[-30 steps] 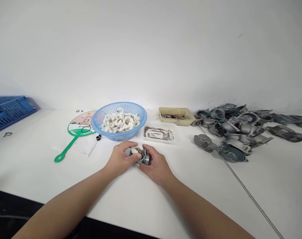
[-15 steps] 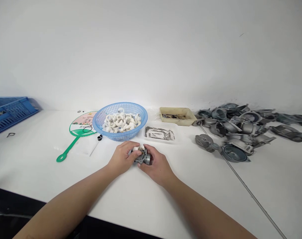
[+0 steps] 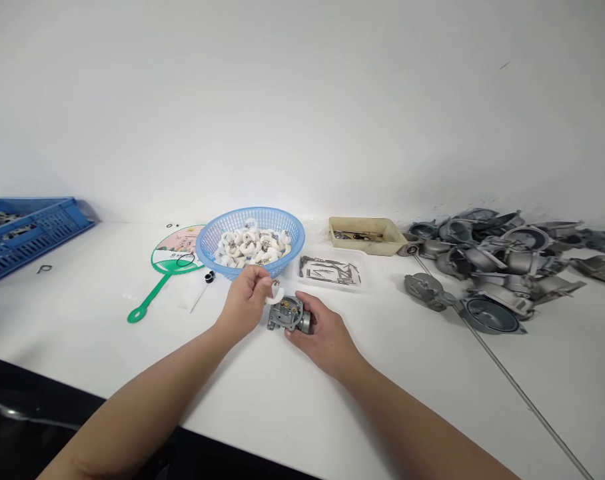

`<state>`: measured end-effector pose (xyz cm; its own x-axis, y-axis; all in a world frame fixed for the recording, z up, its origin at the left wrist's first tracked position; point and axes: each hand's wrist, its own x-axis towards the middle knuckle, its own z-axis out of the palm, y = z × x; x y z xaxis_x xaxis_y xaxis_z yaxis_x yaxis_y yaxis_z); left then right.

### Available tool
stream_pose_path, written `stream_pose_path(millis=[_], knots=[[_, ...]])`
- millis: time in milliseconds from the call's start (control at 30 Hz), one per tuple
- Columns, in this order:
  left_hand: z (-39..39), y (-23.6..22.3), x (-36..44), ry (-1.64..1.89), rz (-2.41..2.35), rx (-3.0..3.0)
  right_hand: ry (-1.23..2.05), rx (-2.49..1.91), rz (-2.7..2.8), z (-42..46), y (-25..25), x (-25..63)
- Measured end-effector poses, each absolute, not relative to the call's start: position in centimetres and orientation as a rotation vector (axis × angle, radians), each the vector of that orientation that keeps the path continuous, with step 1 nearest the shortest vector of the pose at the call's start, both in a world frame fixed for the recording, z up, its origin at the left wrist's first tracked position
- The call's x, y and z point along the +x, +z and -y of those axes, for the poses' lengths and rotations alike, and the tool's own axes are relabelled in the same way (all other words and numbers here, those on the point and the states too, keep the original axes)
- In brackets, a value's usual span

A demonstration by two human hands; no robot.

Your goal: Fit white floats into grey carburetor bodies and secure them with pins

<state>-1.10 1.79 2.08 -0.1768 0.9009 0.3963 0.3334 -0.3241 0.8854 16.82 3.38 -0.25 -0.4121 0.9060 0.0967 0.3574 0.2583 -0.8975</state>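
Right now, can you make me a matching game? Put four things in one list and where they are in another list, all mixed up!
Things:
1. white ring
2. metal part
3. green fan
4. beige tray

Places:
A. left of the basket
B. in the right hand
C. right of the basket
D. in the left hand

Pairs: 1-D, 2-B, 3-A, 4-C

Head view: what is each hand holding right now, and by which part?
The left hand pinches a white plastic ring by its edge; the right hand grips a metal carburetor body by its right end.
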Motion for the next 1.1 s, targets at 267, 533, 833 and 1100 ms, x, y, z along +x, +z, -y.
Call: stream_pose_path(millis=[267, 533, 833, 1100], knots=[[-2.0, 2.2, -0.6, 1.346, -1.457, 1.812, 1.092, -1.110, 1.893, -3.3, -0.3, 16.6], [-1.9, 2.4, -0.1, 1.387, -1.576, 2.008, 1.107, -1.074, 1.900, -3.6, -0.7, 16.7], [-1.8, 1.3, 0.3, 1.496, -1.542, 2.064, 1.109, -1.122, 1.922, -3.5, -0.4, 16.6], [-1.2, 0.3, 0.3, 1.584, -1.390, 2.144, 1.092, -1.087, 1.948, -3.5, -0.2, 16.8]])
